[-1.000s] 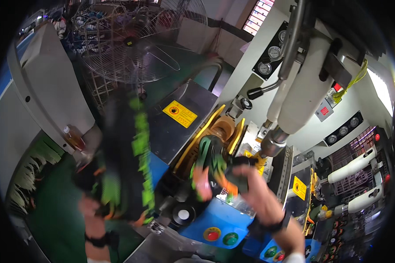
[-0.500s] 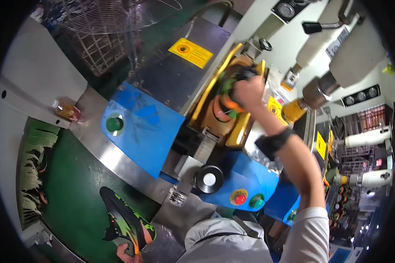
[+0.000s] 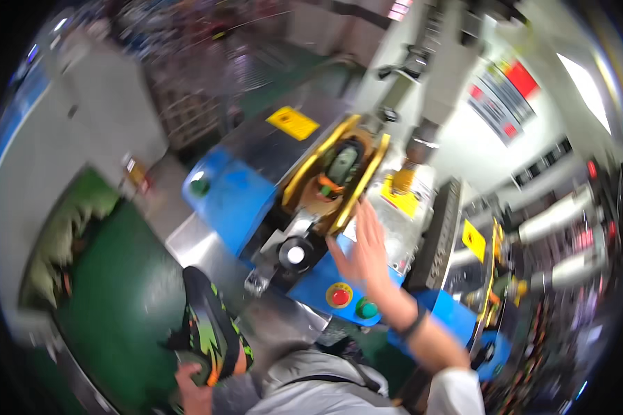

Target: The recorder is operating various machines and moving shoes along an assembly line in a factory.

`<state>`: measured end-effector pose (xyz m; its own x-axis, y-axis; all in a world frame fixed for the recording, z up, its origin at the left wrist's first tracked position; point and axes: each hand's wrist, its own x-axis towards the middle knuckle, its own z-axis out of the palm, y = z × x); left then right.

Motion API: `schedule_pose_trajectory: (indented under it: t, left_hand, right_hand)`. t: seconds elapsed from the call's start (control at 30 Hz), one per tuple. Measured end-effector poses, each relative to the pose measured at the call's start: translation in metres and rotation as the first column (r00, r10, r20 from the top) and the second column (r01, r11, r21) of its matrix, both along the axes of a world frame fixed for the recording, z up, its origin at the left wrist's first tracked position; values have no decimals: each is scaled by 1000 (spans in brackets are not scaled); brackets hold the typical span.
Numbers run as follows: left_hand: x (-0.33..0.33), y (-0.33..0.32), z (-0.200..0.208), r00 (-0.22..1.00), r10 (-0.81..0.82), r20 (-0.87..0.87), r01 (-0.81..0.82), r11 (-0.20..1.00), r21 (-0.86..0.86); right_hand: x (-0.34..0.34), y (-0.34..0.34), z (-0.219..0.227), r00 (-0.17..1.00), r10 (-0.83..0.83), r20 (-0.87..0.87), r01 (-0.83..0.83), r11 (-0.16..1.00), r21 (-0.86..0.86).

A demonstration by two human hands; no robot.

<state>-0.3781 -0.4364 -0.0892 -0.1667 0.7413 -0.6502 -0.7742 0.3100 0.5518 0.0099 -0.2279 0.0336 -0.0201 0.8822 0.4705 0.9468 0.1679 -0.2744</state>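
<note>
A black sports shoe (image 3: 213,328) with green and orange parts is in my left hand (image 3: 195,391), at the lower left. The fingers close round its near end, and its other end points away from me. My right hand (image 3: 368,259) is open, fingers stretched out, holding nothing. It is just beside the near right end of the press's yellow side pads (image 3: 361,183). Between those pads sits another shoe (image 3: 340,166), dark with orange at its near end and a greyish-green piece on top. Motion blur hides its finer details.
Below my right hand lies a blue panel (image 3: 308,287) with a red button (image 3: 339,295) and a green button (image 3: 366,308). A round black knob (image 3: 295,254) sticks out in front of the pads. A yellow-ended press head (image 3: 403,181) hangs at the right. Green matting (image 3: 128,297) covers the left.
My right hand has let go of the shoe between the pads and drawn back toward me, its fingers now straight. The view has shifted. My left hand keeps hold of its shoe.
</note>
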Motion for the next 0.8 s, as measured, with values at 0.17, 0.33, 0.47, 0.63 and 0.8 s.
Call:
schedule_pose_trajectory:
  t: [0.17, 0.33, 0.47, 0.63, 0.8]
  left_hand:
    - [36, -18, 36, 997, 73, 14, -75, 982, 172]
    - [65, -35, 78, 997, 81, -14, -80, 994, 79]
    - [78, -95, 80, 990, -58, 130, 25, 970, 240]
    - [63, -173, 62, 984, 160, -73, -168, 978, -125]
    - [36, -224, 15, 844, 300, -445, -426, 879, -214]
  right_hand:
    - [-11, -159, -36, 972, -22, 234, 122, 898, -422]
    - [-9, -205, -62, 940, 18, -340, -62, 991, -120]
    - [-32, -264, -80, 677, -177, -714, -281, 835, -473]
    - [-33, -301, -85, 433, -191, -881, -602, 666, -440]
    - [-20, -299, -100, 599, -14, -801, -624, 619, -477]
